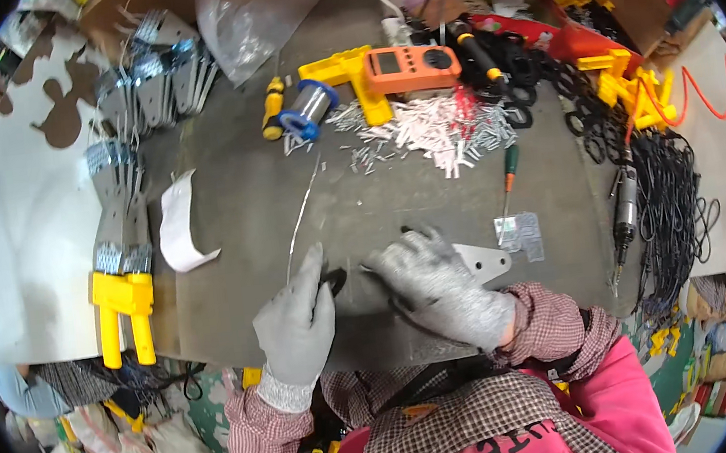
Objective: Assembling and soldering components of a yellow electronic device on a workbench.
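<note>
Head view. Left hand [295,319], grey knit glove, at the near edge of the worktop [251,266]: fingers closed in a pinch on a small black ring-shaped part [334,281], thumb and forefinger on it. A thin solder wire [301,216] runs from just above this hand toward the far edge, ending near a blue spool of solder [308,107].

Right hand [437,285], same grey glove, just right of the left hand at the near edge: fingers spread and bent, palm down, fingertips touching a thin black cable [389,299] that passes under the palm; whether they grip it cannot be told. A flat grey metal bracket [485,260] lies partly under this hand.

Far edge, middle: orange handheld meter [413,69] beside a yellow plastic piece [352,74]; a heap of small white and pink tube cuttings [433,133] in front of them. Yellow-handled screwdriver [272,107] left of the spool.

Right edge: green-handled screwdriver [508,181], bundle of black cables [668,192], electric driver [625,210].

Left edge: row of metal parts [123,200] ending in yellow plastic prongs [122,312]; curled white paper strip [179,225] beside it.
</note>
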`<move>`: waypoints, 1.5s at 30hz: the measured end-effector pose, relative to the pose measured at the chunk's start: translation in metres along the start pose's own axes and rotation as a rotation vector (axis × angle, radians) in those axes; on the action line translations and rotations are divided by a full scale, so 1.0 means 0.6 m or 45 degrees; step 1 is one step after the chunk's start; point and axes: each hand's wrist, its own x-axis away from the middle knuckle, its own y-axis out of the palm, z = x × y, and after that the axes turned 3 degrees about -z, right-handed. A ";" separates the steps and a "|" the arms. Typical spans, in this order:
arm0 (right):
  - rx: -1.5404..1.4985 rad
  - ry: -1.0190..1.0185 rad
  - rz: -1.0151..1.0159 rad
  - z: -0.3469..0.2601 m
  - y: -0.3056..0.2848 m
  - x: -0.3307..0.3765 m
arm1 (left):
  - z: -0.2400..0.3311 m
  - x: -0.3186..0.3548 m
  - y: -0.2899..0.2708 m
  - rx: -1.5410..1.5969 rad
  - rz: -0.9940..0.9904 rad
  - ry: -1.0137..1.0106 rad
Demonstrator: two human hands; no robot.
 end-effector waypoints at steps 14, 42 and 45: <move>-0.118 0.145 -0.057 -0.017 -0.008 0.007 | -0.017 -0.009 0.030 0.392 -0.106 -0.180; 0.641 0.085 -0.225 0.253 -0.132 -0.380 | 0.014 -0.043 0.048 0.272 -0.573 0.636; 0.434 0.186 -0.505 0.315 -0.069 -0.442 | 0.006 -0.022 0.064 0.192 -0.528 0.723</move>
